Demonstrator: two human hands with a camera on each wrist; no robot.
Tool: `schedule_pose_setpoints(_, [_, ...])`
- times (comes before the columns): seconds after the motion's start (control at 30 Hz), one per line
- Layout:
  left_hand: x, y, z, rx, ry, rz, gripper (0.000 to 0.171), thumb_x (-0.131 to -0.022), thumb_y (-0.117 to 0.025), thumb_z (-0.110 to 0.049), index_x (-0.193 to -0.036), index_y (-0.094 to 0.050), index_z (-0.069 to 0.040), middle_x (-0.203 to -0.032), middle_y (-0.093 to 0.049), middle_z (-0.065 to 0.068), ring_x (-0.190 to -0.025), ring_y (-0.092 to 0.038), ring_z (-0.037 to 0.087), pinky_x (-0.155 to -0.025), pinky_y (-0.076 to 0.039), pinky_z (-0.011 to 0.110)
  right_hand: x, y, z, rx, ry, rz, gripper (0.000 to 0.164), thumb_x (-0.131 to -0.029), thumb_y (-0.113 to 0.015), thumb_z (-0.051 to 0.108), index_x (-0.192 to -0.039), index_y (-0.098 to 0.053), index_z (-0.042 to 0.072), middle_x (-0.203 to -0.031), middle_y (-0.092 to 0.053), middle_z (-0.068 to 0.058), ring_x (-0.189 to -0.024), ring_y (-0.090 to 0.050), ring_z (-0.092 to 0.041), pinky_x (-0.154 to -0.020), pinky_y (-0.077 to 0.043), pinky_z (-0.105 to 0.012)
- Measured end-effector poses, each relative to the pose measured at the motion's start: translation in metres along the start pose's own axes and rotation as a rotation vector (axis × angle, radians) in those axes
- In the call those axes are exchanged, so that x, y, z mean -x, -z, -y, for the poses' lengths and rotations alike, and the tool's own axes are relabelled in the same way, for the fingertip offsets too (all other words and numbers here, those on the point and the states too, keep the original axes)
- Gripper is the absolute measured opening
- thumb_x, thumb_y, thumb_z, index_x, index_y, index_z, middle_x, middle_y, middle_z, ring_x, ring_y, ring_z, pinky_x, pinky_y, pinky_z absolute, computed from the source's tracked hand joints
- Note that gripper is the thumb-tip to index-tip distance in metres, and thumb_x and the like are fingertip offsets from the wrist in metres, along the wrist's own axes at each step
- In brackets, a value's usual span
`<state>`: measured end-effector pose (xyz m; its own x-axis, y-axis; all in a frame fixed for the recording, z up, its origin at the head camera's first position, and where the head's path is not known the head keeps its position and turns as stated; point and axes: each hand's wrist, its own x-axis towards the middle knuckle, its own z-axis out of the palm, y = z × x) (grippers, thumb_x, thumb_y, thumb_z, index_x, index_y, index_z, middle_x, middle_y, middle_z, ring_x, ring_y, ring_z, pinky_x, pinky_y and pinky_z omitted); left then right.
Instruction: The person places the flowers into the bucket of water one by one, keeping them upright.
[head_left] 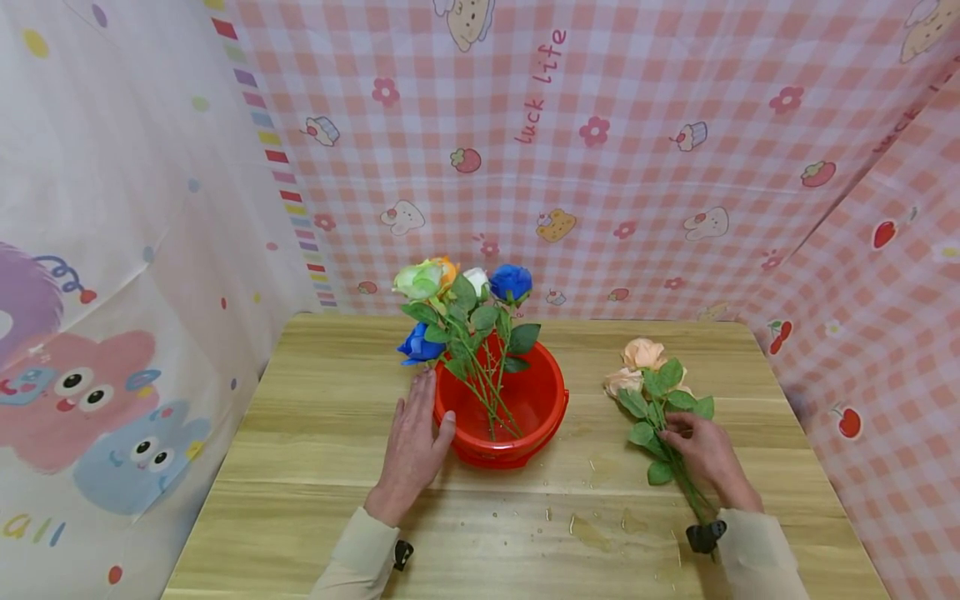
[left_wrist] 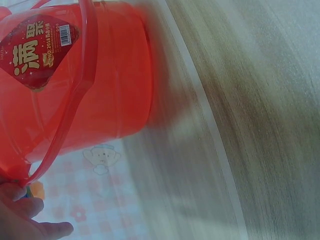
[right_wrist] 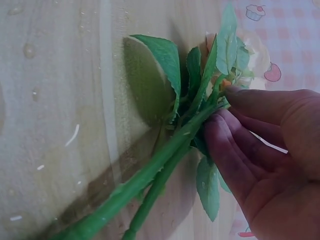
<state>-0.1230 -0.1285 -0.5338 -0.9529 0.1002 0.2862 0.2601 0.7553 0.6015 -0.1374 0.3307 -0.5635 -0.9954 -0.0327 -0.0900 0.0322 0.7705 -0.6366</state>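
A red plastic bucket [head_left: 542,433] stands on the table, holding several artificial roses: a pale green one [head_left: 418,281], blue ones [head_left: 512,283], a white one and an orange one. My left hand [head_left: 411,429] rests along the bucket's left side, fingers straight; in the left wrist view its fingers [left_wrist: 30,206] lie beside the bucket's handle [left_wrist: 60,135]. To the right, peach roses [head_left: 643,353] with green leaves lie on the table. My right hand [head_left: 703,454] pinches their stems [right_wrist: 150,172] between thumb and fingers, just below the leaves.
Water drops and small puddles [head_left: 588,532] spot the wooden table [head_left: 315,433] between the bucket and the peach roses. A pink checked cloth [head_left: 600,183] hangs behind and at the right, a white printed one [head_left: 180,250] at the left.
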Motion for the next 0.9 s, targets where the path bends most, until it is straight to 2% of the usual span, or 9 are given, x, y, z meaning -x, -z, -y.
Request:
schedule_pose_setpoints(0.17, [0.0002, 0.0001, -0.0002, 0.0, -0.001, -0.006, 0.067, -0.104, -0.053, -0.026, -0.162, -0.03, -0.001, -0.166, -0.033, 0.017, -0.155, -0.027, 0.035, -0.122, -0.022, 0.063, -0.0036, 0.0032, -0.0003, -0.003, -0.013, 0.043, 0.037, -0.098, -0.068, 0.012, -0.124, -0.065, -0.014, -0.104, -0.072, -0.022, -0.096, -0.068, -0.035, -0.077, -0.056, -0.041])
schedule_pose_setpoints(0.3, [0.0002, 0.0, 0.0001, -0.001, -0.003, -0.006, 0.067, -0.105, -0.051, -0.029, -0.162, -0.03, -0.001, -0.166, -0.033, 0.017, -0.155, -0.027, 0.035, -0.121, -0.022, 0.064, -0.0055, 0.0043, -0.0004, -0.014, -0.023, 0.061, 0.036, -0.096, -0.069, 0.012, -0.122, -0.067, -0.013, -0.101, -0.073, -0.019, -0.092, -0.069, -0.028, -0.074, -0.054, -0.034])
schedule_pose_setpoints(0.47, [0.0002, -0.0004, 0.001, -0.001, -0.002, 0.002, 0.068, -0.105, -0.047, -0.034, -0.162, -0.029, -0.001, -0.167, -0.032, 0.017, -0.155, -0.027, 0.035, -0.122, -0.021, 0.064, -0.0058, 0.0039, -0.0014, -0.121, -0.077, 0.095, 0.036, -0.097, -0.068, 0.009, -0.122, -0.064, -0.017, -0.106, -0.073, -0.025, -0.086, -0.072, -0.025, -0.069, -0.055, -0.026])
schedule_pose_setpoints(0.6, [-0.0001, -0.0009, 0.0015, -0.003, -0.006, 0.0, 0.068, -0.105, -0.049, -0.032, -0.162, -0.03, 0.0, -0.166, -0.032, 0.017, -0.155, -0.027, 0.036, -0.121, -0.022, 0.064, -0.0041, 0.0044, -0.0002, -0.212, -0.12, 0.11, 0.037, -0.098, -0.067, 0.007, -0.124, -0.06, -0.019, -0.11, -0.071, -0.028, -0.087, -0.072, -0.023, -0.07, -0.058, -0.025])
schedule_pose_setpoints(0.73, [-0.0005, -0.0007, 0.0013, -0.003, -0.007, -0.002, 0.068, -0.105, -0.05, -0.032, -0.162, -0.03, -0.001, -0.166, -0.032, 0.017, -0.155, -0.027, 0.036, -0.121, -0.022, 0.064, -0.0012, 0.0061, 0.003, -0.264, -0.121, 0.106, 0.038, -0.099, -0.065, 0.006, -0.126, -0.058, -0.021, -0.111, -0.069, -0.03, -0.09, -0.072, -0.025, -0.071, -0.06, -0.028])
schedule_pose_setpoints(0.9, [-0.0006, -0.0008, 0.0017, -0.008, -0.009, -0.007, 0.068, -0.104, -0.05, -0.032, -0.162, -0.03, -0.001, -0.166, -0.032, 0.017, -0.154, -0.027, 0.036, -0.121, -0.023, 0.064, 0.002, 0.009, 0.008, -0.244, -0.096, 0.078, 0.036, -0.099, -0.065, 0.006, -0.124, -0.059, -0.018, -0.106, -0.069, -0.025, -0.086, -0.069, -0.02, -0.069, -0.059, -0.026])
